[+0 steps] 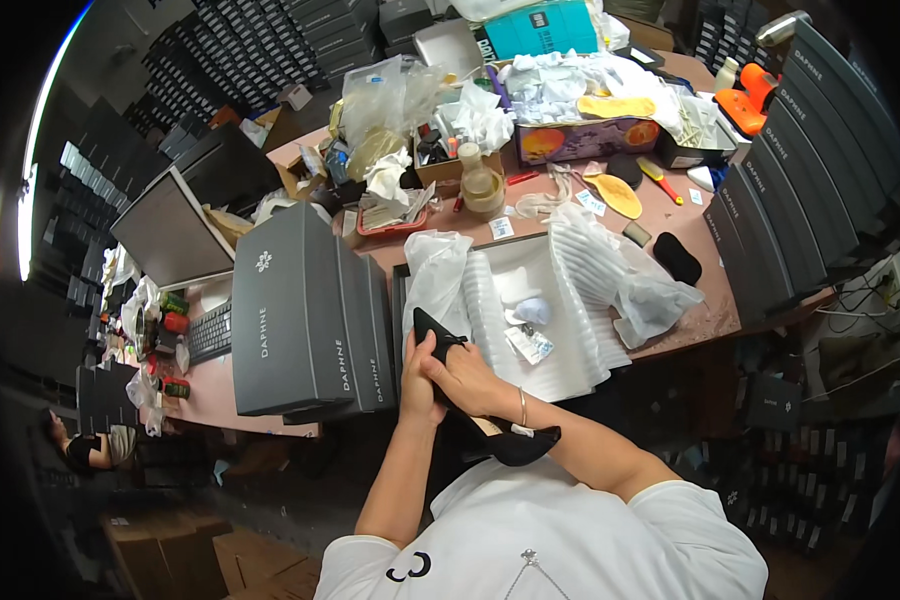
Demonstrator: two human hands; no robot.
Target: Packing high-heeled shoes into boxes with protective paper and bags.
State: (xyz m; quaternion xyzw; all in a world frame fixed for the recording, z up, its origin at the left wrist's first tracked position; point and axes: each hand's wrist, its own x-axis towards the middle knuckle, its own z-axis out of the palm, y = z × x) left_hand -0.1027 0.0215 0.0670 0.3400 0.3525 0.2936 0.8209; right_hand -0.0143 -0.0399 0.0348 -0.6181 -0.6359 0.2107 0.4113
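Note:
A black pointed-toe shoe (525, 447) is held in front of my body, its toe pointing away from me and its heel end near my right forearm. My left hand (416, 385) is closed around the toe part from the left side. Across the top of the shoe lies my right hand (472, 380), its fingers wrapped over it near a small bow. Just beyond both hands stands an open shoe box (505, 243) lined with white ribbed foam sheets (580, 260). Inside it are a small printed packet (528, 343) and crumpled white paper (535, 311).
Dark shoe boxes (295, 310) stand left of the open box; a tall stack (785, 180) rises at the right. Behind are a bottle of yellowish liquid (482, 185), a yellow insole (615, 196), a brush (660, 182) and a carton of crumpled paper (590, 140). A keyboard (210, 332) lies left.

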